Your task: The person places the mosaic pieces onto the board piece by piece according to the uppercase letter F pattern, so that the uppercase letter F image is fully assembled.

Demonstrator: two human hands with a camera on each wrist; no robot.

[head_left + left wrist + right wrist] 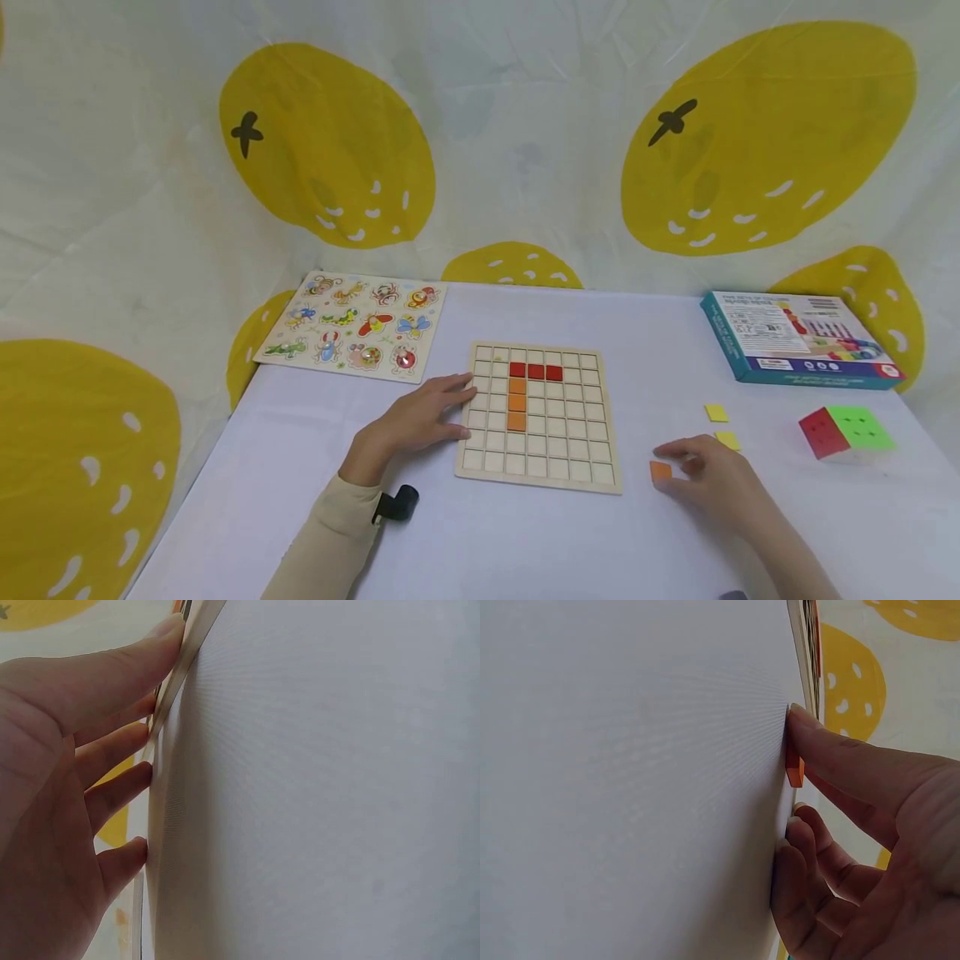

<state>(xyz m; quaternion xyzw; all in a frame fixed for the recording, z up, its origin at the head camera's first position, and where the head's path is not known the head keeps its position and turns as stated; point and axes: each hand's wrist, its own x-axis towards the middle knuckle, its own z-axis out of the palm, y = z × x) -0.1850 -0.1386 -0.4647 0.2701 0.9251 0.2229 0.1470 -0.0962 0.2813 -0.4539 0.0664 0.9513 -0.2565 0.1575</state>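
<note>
A wooden grid board [540,482] lies on the white table. Three red tiles [536,372] form a row in its upper part, and three orange tiles [517,403] run down from the leftmost red one. My left hand [420,415] rests against the board's left edge, fingers spread and thumb touching the frame, as the left wrist view also shows. To the right of the board, my right hand [712,479] pinches a loose orange tile [661,472] between thumb and index finger at the table surface. Its other fingers are bent in the right wrist view.
Two yellow tiles [716,413] lie just beyond the right hand. Farther right sits a puzzle cube [847,433], with a teal-edged box [802,340] behind it. An insect picture board [352,325] lies at the back left. Patterned cloth hangs behind the table.
</note>
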